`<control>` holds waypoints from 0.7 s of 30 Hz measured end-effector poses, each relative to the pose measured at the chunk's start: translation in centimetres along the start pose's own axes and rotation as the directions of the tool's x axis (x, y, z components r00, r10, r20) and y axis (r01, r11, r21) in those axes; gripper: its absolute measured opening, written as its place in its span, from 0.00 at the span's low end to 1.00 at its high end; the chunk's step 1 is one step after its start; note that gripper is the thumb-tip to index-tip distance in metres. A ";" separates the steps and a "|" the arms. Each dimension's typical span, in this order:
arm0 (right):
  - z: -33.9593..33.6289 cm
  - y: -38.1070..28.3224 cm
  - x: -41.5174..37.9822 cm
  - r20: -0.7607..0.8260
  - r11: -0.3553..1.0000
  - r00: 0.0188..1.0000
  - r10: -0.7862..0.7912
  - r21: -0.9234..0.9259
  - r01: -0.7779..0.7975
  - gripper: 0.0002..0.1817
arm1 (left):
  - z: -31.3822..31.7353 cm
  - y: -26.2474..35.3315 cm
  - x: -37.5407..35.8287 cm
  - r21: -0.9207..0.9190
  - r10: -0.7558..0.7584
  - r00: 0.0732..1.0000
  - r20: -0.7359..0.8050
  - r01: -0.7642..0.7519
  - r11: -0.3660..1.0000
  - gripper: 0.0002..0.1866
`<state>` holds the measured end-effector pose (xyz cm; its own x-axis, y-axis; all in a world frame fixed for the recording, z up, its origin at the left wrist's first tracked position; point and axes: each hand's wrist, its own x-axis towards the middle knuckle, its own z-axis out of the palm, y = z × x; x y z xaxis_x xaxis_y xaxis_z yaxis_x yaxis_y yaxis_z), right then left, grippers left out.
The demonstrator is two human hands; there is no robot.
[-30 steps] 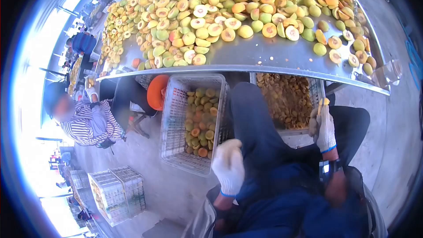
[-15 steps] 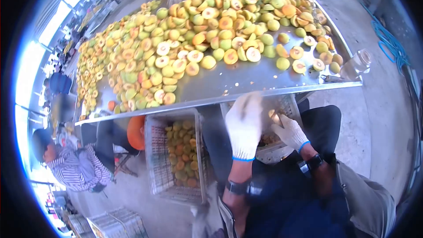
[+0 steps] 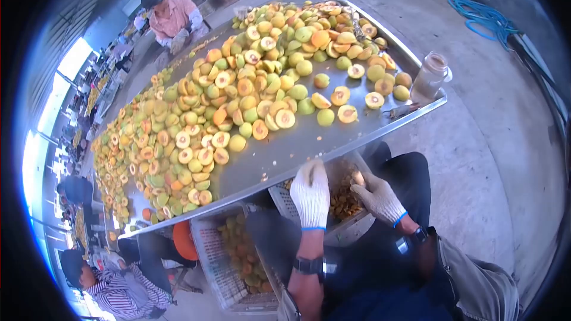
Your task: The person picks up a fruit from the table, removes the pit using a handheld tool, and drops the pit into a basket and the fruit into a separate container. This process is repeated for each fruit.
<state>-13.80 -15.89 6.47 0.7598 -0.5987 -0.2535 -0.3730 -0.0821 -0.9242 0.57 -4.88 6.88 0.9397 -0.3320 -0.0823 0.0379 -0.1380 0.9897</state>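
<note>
My left hand (image 3: 311,196), in a white knit glove with a blue cuff, is over the table's near edge, back toward me. Its fingers curl inward, and whatever they hold is hidden. My right hand (image 3: 379,197), gloved the same way, closes around a short pale tan piece (image 3: 357,177) that looks like the end of a wooden handle. Below both hands, a crate (image 3: 285,201) between my legs contains brown pits and scraps (image 3: 345,200). Ahead, halved yellow-green peaches (image 3: 262,86) are heaped on the metal table (image 3: 250,169).
A clear jar (image 3: 430,77) stands at the table's right corner near a small dark tool (image 3: 399,110). Left of my legs, another crate (image 3: 217,267) holds peaches. One person (image 3: 172,18) works across the table; another (image 3: 122,285) sits at left. A blue hose (image 3: 482,16) lies on the floor.
The view has swung, so the table slants more and the person across it shows more fully. My left hand, blurred earlier, is now sharper and lower beside the table edge.
</note>
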 end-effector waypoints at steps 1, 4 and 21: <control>-0.3 0.1 -0.2 -0.014 1.000 1.000 -0.010 0.006 0.010 0.17 | 1.3 0.8 1.8 0.174 0.260 0.966 0.011 -0.258 0.950 0.11; -0.8 0.1 -0.4 0.056 0.907 0.989 0.139 0.394 -0.150 0.16 | 6.1 3.6 6.6 0.406 0.414 0.901 0.127 -0.428 0.807 0.14; -2.9 -1.3 -0.1 -0.059 0.877 0.975 0.213 0.452 -0.164 0.13 | 13.5 -2.0 12.6 0.601 0.158 0.880 0.448 -0.427 0.676 0.25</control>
<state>-14.95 -18.03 8.50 0.6301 -0.6484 -0.4272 -0.2107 0.3868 -0.8978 7.71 -21.38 2.33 0.6807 -0.7318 0.0314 -0.5798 -0.5122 0.6336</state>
